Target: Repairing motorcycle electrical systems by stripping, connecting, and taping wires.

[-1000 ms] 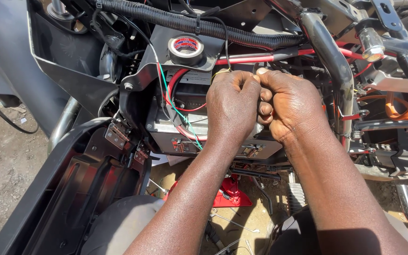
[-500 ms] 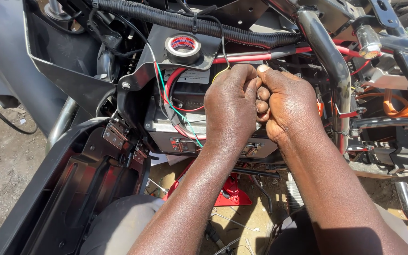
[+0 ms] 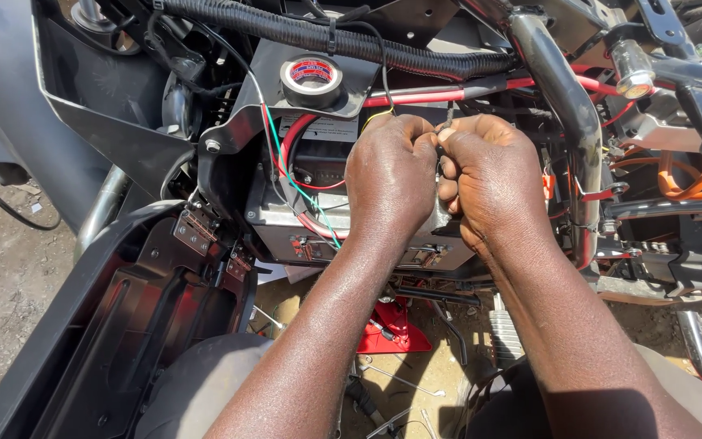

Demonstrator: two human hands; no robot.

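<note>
Above the battery box, both hands fisted together, pinching thin wires.

Hands crept up and leftward over the battery bay

Over the second, the left hand and right hand stayed pressed knuckle to knuckle but drifted slightly toward the roll of tape, so the gap between the left hand and the roll narrowed. The fingers of the right hand, earlier curled flat with a pale nail showing on top, drew tighter into a pinch at the upper edge of both fists, where a thin wire end came to stand up between them. The yellow-green lead came into plainer sight just beside the left hand's knuckles. The view itself slid a little, bringing more of the orange cable into sight at the right.
</note>
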